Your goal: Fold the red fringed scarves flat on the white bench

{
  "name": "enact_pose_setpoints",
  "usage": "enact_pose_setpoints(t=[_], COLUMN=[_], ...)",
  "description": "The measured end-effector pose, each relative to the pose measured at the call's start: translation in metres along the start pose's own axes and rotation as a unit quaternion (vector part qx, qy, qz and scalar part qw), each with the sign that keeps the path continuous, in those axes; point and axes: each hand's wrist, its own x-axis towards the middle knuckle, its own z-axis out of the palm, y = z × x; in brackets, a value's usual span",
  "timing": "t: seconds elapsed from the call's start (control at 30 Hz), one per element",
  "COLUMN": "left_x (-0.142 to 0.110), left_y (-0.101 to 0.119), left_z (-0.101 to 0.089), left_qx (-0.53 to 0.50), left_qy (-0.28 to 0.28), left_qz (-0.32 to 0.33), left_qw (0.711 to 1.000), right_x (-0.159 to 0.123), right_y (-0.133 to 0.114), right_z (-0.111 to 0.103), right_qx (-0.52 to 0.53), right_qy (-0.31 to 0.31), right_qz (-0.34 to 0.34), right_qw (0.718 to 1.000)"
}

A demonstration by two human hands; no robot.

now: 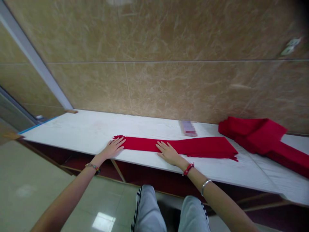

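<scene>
Our knees are nearest. The scarf lies on the tabletop, our left hand and right hand flat on it, fingers spread, gripping nothing. Its left part looks neat; the wider right end seems not done yet. A red heap lies farther right.

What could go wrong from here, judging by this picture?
The left hand and right hand lie flat on the cloth; sliding either could wrinkle it. Loose fringe at its right end might tangle. The front edge of the counter is close, so the cloth might slip off.
</scene>
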Motion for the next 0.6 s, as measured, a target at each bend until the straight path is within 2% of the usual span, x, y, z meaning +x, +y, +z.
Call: enact_pose_setpoints(t=[0.1,0.17,0.27,0.3,0.37,0.43,0.47,0.53,0.6], left_x=[-0.008,-0.01,-0.01,-0.01,-0.008,-0.007,-0.007,-0.008,-0.01], left_y=[-0.03,-0.043,-0.041,-0.034,-0.016,-0.002,-0.001,-0.012,-0.038], left_z=[-0.002,-0.006,-0.016,-0.019,-0.023,-0.023,-0.021,-0.018,-0.017], left_qx=[0.005,0.009,0.012,0.011,0.002,-0.004,-0.001,0.013,0.031], left_qy=[-0.026,-0.038,-0.003,0.016,0.035,0.025,0.02,0.021,0.034], left_qz=[-0.066,-0.106,-0.143,-0.124,-0.024,0.089,0.116,0.1,0.032], left_qw=[0.997,0.994,0.99,0.992,0.999,0.996,0.993,0.995,0.998], right_x=[0.0,0.003,0.011,0.015,0.022,0.027,0.028,0.029,0.027], right_y=[0.001,-0.001,-0.008,-0.012,-0.018,-0.023,-0.025,-0.025,-0.024], right_z=[0.0,-0.002,-0.005,-0.005,-0.003,0.001,0.003,0.006,0.008], right_qx=[0.007,0.01,0.008,0.009,0.017,0.029,0.033,0.039,0.042], right_qy=[-0.011,-0.018,-0.011,-0.004,0.005,0.0,-0.004,-0.008,-0.005], right_qz=[0.007,0.013,0.014,0.008,-0.009,-0.02,-0.022,-0.023,-0.024], right_qw=[1.0,1.0,1.0,1.0,1.0,0.999,0.999,0.999,0.999])
